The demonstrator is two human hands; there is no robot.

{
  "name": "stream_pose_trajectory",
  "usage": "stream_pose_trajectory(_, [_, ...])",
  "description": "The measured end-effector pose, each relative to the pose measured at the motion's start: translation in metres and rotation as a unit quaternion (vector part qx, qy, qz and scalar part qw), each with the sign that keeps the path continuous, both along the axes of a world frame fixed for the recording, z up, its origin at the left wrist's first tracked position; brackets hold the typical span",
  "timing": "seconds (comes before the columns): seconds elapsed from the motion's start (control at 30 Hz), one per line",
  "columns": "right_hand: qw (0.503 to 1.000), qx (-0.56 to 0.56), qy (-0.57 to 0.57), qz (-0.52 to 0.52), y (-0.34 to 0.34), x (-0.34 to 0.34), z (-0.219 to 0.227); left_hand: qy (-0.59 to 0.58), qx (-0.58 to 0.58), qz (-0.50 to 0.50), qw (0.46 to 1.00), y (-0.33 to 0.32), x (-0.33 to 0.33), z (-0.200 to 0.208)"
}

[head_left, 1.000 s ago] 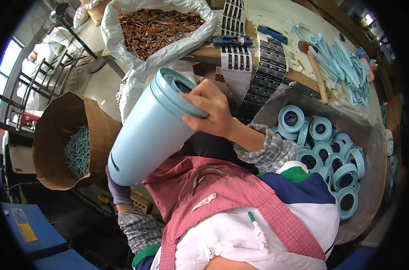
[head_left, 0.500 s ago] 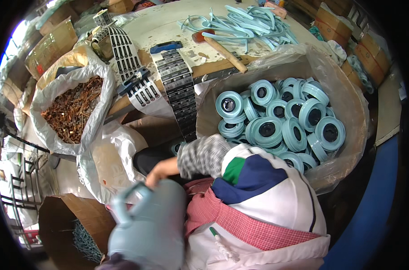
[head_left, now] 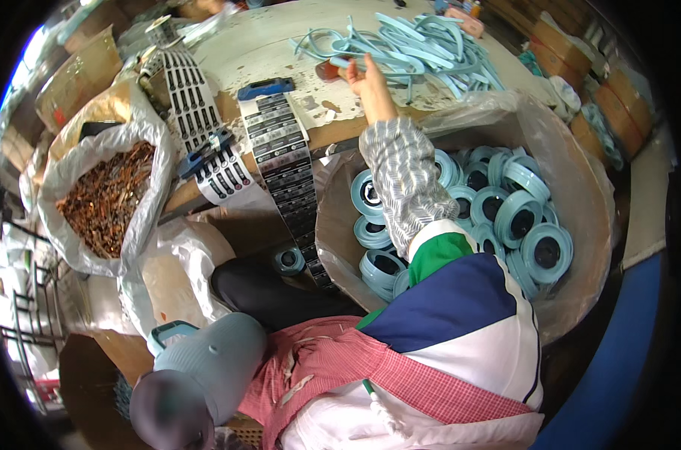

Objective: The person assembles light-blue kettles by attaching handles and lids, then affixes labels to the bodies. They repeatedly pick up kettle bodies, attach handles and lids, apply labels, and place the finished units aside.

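My right hand (head_left: 369, 86) reaches over the work table, fingers loosely apart, beside the reddish-brown head of a wooden-handled tool (head_left: 327, 70). Its handle is hidden, apparently behind my hand and sleeve. Just beyond my fingers lies a loose pile of light blue strips (head_left: 423, 49). A light blue plastic jug with a handle (head_left: 220, 360) lies tilted across my lap. At the jug's lower end my left hand (head_left: 183, 416) is dark and blurred, so its fingers cannot be made out. Under my right arm, a bin lined with clear plastic (head_left: 591, 247) holds several rolls of light blue strip (head_left: 544, 251).
Left of the table stands a plastic-lined sack (head_left: 172, 161) of brown scraps. Two label strips (head_left: 284, 165) hang over the table edge, with blue-handled tools (head_left: 265, 88) on them. Low on the left is a cardboard box (head_left: 85, 375). Cartons (head_left: 558, 49) stand far right.
My right hand has let go of the jug's handle and moved up and right to the table. The jug has tipped and settled lower on my lap.
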State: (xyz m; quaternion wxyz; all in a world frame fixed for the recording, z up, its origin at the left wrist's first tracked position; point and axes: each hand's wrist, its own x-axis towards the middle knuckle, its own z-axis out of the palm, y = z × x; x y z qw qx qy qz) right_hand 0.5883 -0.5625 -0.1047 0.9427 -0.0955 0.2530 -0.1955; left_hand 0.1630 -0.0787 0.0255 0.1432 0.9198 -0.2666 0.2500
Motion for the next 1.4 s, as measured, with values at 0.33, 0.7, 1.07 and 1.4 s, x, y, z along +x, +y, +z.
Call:
stream_pose_trajectory(0.33, [0.983, -0.15, 0.04, -0.102, -0.056, 0.074, -0.013, 0.021, -0.062, 0.143, 0.987, 0.0, -0.021, -0.027])
stream_pose_trajectory(0.7, [0.609, -0.681, -0.404, 0.047, 0.128, -0.089, 0.09, -0.021, -0.055, 0.098, 0.993, -0.02, -0.033, -0.059])
stream_pose_trajectory(1.07, [0.688, 0.007, -0.302, 0.659, 0.35, -0.297, -0.025, 0.027, -0.049, -0.009, 0.998, -0.013, -0.058, -0.069])
stream_pose_trajectory(1.4, [0.63, -0.277, -0.277, 0.671, 0.352, -0.344, -0.022, 0.268, -0.71, 0.204, 0.618, 0.027, -0.064, -0.119])
